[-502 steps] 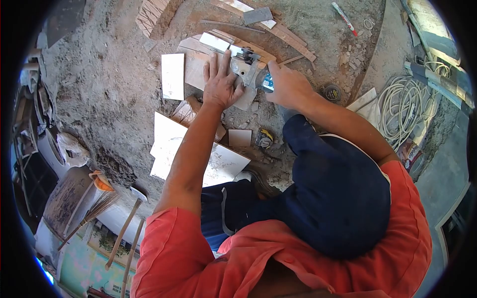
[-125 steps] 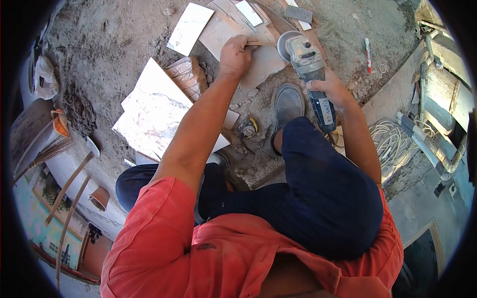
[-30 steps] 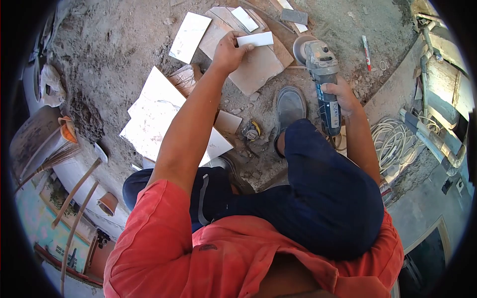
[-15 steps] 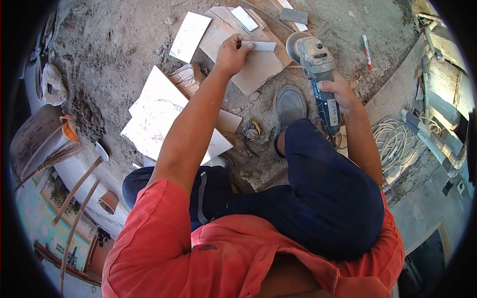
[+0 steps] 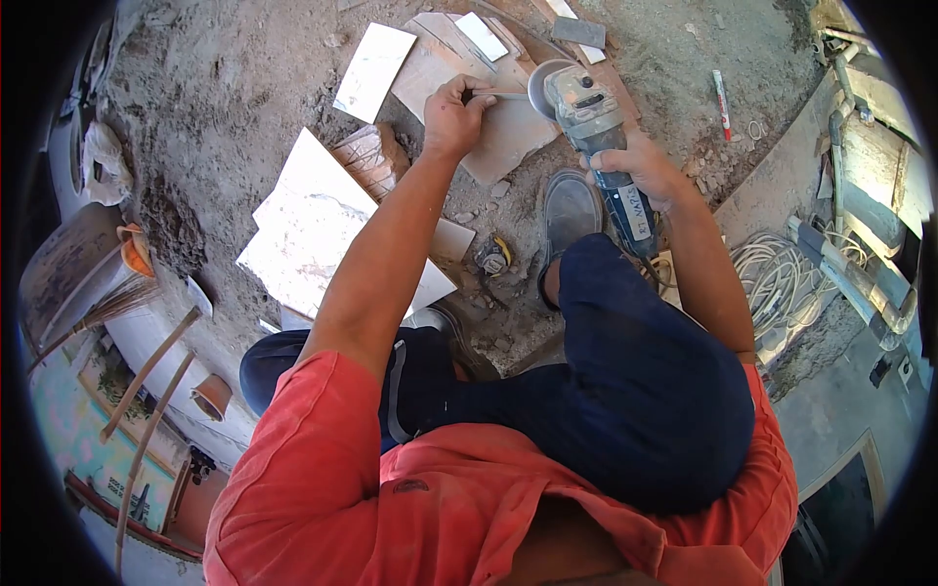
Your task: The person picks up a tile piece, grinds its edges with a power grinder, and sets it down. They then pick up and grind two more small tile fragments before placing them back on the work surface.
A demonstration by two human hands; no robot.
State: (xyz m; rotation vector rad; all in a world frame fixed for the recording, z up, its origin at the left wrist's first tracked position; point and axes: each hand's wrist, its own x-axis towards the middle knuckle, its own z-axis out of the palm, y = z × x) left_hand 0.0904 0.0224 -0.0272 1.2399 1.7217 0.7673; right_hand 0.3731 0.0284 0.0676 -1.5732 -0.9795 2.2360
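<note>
My left hand point(image 5: 455, 117) pinches a narrow tile strip point(image 5: 504, 94), held edge-up above a larger beige slab point(image 5: 498, 142) on the ground. In my right hand point(image 5: 640, 171) is an angle grinder point(image 5: 596, 122), my fingers wrapped round its body. The grinder's round disc point(image 5: 549, 90) is at the right end of the strip; whether it touches cannot be made out. A small white tile piece point(image 5: 481, 36) lies on the slab's far part, beyond my left hand.
White tiles point(image 5: 313, 230) lie left of my left forearm, with another white tile point(image 5: 374, 73) beyond. A tape measure point(image 5: 494, 256) is near my shoe point(image 5: 573, 217). On the right are a red-and-white marker point(image 5: 721, 104) and a coiled cable point(image 5: 782, 278).
The grinder in my right hand has moved left, bringing its disc to the strip's end. My left hand has tilted the strip, so its broad face no longer shows.
</note>
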